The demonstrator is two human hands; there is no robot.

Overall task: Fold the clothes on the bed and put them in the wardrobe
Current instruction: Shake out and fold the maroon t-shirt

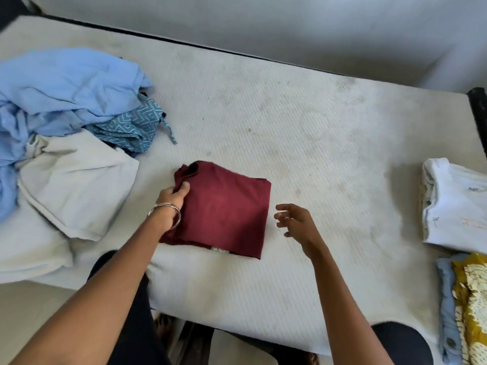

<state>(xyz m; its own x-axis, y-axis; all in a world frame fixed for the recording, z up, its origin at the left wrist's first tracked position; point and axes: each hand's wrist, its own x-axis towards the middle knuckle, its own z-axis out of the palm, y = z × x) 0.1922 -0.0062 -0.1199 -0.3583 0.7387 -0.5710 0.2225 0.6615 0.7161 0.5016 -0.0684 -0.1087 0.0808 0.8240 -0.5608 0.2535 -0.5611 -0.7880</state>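
- Two bare forearms reach up from the bottom edge over the mattress, which lies bare under everything else.
- At the near right edge sits a small stack: a pale blue folded piece with a yellow and white patterned cloth lying against its right side.
- Nearer the middle, the right hand hovers just to the right of the maroon garment, apart from it; its fingers are spread and loosely bent, grasping nothing, and a ring shows on one finger.
- That maroon garment lies folded into a rough square near the middle of the mattress, close to the near edge, with a scrap of lighter printed fabric peeking from under its near side.
- The left hand, a bangle round its wrist, grips the garment's left edge, thumb on top and fingers tucked beneath the cloth.
- To the right, a folded white shirt lies beyond the blue and yellow stack.
- On the left lies an unfolded heap: a pale grey cloth nearest, a teal zigzag-patterned piece behind it, and a crumpled light blue garment farthest back.
- Beyond the mattress's dark far edge rises a plain grey wall.
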